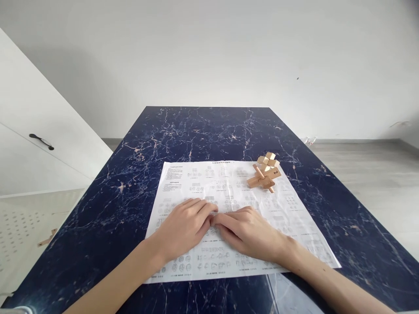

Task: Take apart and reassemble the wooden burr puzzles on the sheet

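Observation:
My left hand (188, 226) rests on a printed paper sheet (183, 174), its fingers bent and close together. From the right, my right hand (250, 233) meets it, also with curled fingers. The fingertips of both hands come together near the middle of the sheet. Whatever they hold there, if anything, is hidden. Beyond my right hand lies a brown wooden interlocking puzzle (263, 179) with a rod through it and a "2" on one piece. Right behind it stands a paler wooden block puzzle (269, 160), at the sheet's far right corner.
The sheet lies on a dark blue marble-patterned table (203, 135). A white cabinet with a black handle (41, 141) is at the left. Low at the left, a wooden piece (47, 237) lies on a pale perforated surface (19, 226). A white wall (209, 52) rises behind the table.

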{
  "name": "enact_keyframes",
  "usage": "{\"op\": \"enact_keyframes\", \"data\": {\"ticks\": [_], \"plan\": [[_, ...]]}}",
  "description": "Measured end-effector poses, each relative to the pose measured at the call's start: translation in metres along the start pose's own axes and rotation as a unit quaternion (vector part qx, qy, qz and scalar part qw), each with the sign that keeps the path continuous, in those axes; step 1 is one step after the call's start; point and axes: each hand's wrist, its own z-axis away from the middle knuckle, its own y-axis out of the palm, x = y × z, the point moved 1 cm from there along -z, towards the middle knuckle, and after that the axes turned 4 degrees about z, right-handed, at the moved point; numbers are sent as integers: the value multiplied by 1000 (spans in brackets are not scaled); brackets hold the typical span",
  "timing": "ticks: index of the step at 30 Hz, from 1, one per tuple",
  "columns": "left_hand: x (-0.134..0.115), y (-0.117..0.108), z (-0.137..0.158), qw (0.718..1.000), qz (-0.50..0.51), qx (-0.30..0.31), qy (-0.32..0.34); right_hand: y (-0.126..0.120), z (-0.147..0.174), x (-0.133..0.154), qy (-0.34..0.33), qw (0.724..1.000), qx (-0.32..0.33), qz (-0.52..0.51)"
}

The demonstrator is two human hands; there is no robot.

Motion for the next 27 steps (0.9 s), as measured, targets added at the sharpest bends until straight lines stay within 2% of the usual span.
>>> {"op": "enact_keyframes", "data": {"ticks": [27], "plan": [[-1,0,0,999,-33,9,7,3,0,-3,-14,1000,-17,1]]}}
